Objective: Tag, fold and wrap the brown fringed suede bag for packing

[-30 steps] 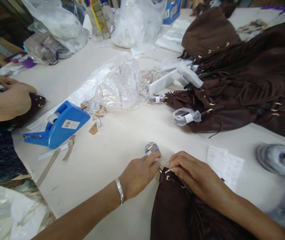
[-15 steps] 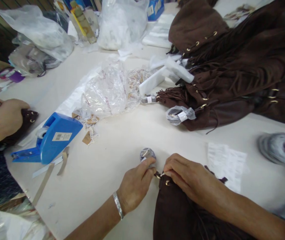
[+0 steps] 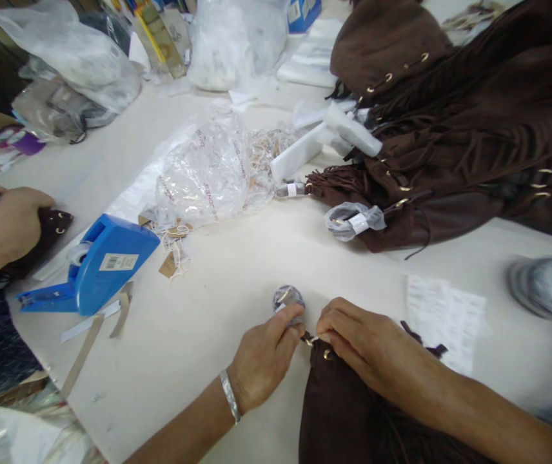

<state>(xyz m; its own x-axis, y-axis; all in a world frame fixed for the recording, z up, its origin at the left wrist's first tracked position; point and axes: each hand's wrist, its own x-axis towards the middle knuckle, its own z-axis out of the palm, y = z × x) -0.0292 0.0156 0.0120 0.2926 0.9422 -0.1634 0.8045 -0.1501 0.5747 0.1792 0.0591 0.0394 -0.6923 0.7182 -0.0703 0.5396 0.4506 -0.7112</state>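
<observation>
Near the bottom middle lies a dark brown bag (image 3: pixel 338 412) with gold eyelets and fringe. At its upper corner, my left hand (image 3: pixel 264 364), wearing a silver bracelet, is closed on a plastic-wrapped strap (image 3: pixel 288 298), whose rounded bundle shows above my fingers. A gold metal ring (image 3: pixel 311 341) joins the strap end to the bag, between my two hands. My right hand (image 3: pixel 360 332) pinches the bag's top edge beside this ring. A small pale loop shows at its fingertips; its kind is unclear. The bag's lower part runs out of view, partly covered by my right forearm.
A blue tape dispenser (image 3: pixel 111 264) stands left, near another person's hand (image 3: pixel 2 225). Clear printed plastic (image 3: pixel 203 174) and tags (image 3: pixel 168 264) lie mid-table. More fringed brown bags (image 3: pixel 440 161) fill the upper right. A grey coil (image 3: pixel 547 287) and white sheet (image 3: pixel 445 319) are at right.
Both hands keep almost the same hold at the bag's corner. The whole view has shifted slightly; nothing has visibly been let go or taken up.
</observation>
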